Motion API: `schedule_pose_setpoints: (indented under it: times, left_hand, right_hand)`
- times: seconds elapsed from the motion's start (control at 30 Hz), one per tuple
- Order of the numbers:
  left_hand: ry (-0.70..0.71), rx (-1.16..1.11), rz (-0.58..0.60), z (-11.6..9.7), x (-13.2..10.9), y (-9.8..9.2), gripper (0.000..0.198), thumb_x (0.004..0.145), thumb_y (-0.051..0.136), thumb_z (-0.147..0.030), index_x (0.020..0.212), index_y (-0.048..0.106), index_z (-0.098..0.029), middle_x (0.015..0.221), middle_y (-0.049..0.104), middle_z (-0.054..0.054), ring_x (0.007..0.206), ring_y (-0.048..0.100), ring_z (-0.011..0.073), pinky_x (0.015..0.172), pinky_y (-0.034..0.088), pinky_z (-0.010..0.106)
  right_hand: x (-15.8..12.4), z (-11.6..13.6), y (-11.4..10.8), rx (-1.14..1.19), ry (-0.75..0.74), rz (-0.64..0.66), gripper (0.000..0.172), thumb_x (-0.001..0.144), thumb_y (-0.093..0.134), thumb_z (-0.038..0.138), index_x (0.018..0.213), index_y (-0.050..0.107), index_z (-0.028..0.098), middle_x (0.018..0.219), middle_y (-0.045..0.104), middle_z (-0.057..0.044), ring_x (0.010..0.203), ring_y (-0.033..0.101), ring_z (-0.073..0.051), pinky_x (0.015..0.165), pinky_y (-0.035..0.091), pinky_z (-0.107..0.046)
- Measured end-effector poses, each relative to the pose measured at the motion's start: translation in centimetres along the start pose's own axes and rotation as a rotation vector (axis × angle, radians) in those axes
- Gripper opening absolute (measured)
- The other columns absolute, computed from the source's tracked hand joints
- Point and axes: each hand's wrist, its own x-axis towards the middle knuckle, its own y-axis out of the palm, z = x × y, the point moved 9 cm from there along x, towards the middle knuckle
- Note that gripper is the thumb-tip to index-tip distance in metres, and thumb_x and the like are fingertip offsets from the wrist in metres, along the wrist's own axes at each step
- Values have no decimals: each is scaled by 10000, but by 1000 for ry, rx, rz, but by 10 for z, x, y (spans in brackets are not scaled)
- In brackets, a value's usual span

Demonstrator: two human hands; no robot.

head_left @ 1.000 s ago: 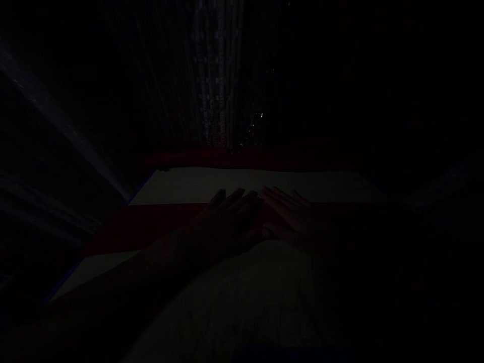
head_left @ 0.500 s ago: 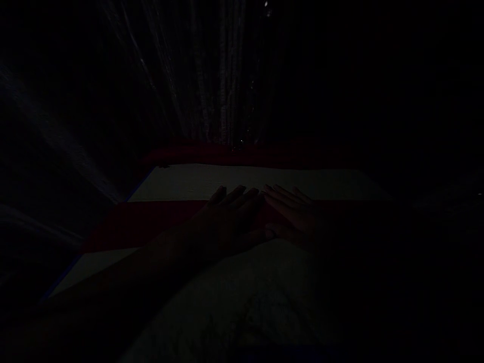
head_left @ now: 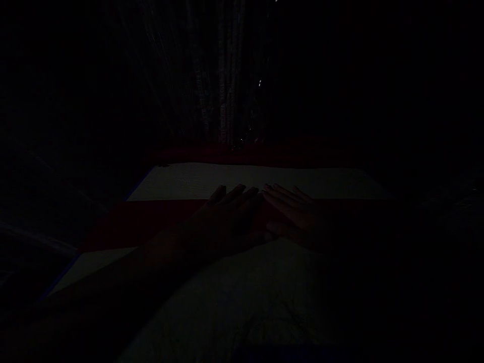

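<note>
Dimly lit, a striped cloth (head_left: 245, 297) is spread beneath the left hand (head_left: 227, 218) and right hand (head_left: 297, 212). Both are laid palm-down and outstretched across its red band (head_left: 147, 219), nothing visibly grasped, the pale stripe (head_left: 177, 181) beyond just reached; by this flat placement, pressure is presumably distributed evenly.

Pale streaks at left (head_left: 41, 239) dimmer, upper one nearly lost in dark. Central threads (head_left: 223, 118) fainter than second ago. Bright glint (head_left: 259, 83) at new spot. Striped surface (head_left: 174, 181) slightly higher in view.
</note>
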Motion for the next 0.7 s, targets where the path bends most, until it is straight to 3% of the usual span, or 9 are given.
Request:
schedule_pose_setpoints:
  times: [0.5,0.7]
  left_hand:
    - [1,29,-52,2,0,2,920,973,117,-822,1659,182,-212,1701,128,64,1587,94,303,1263,59,595]
    - [-3,33,-39,4,1,4,868,992,115,-796,1663,143,-246,1706,92,36,1590,70,289,1260,66,606]
  right_hand:
    - [0,-2,1,-14,-16,-51,668,1018,383,566,1593,361,227,1656,326,-62,1542,279,-260,1276,207,-546]
    - [-1,-9,2,18,16,-6,690,1016,339,621,1592,362,242,1656,316,-53,1544,272,-273,1264,191,-593]
